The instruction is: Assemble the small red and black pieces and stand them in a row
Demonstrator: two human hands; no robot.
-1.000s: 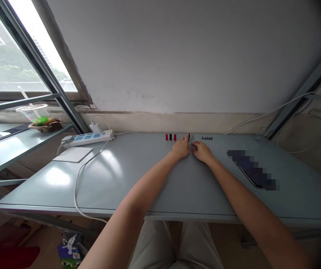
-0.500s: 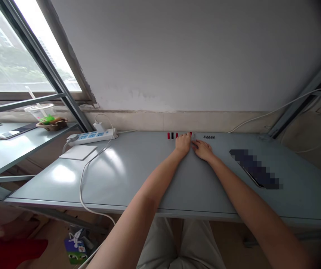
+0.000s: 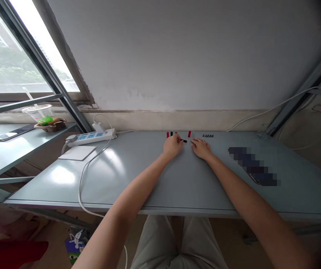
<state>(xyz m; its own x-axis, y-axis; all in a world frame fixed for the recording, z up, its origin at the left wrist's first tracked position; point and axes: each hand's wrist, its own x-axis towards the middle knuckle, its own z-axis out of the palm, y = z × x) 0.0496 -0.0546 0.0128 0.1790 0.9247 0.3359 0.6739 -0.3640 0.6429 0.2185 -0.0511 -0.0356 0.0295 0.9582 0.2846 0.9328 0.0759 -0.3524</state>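
Note:
A short black rod-like piece (image 3: 184,141) sticks out to the right from the closed fingers of my left hand (image 3: 172,146), low over the grey desk. My right hand (image 3: 201,149) lies palm down on the desk just to the right, its fingers stretched out. Something dark shows at its left fingertips, too small to make out. Behind my left hand stand a small red piece (image 3: 167,134), a black piece (image 3: 171,133) and another red piece (image 3: 176,133), partly hidden. Farther right is a separate red piece (image 3: 189,133). Several small dark grey pieces (image 3: 207,136) form a row beyond my right hand.
On the grey desk (image 3: 138,179), a white power strip (image 3: 93,137), a white flat square (image 3: 77,152) and a cable (image 3: 82,175) are at left. A pixelated dark flat object (image 3: 252,166) lies at right. A plastic cup (image 3: 41,112) stands on the neighbouring desk.
My left hand has moved left and slightly toward me, away from the right-hand red piece, and the black piece now shows in its fingers. My right hand stays nearly in place.

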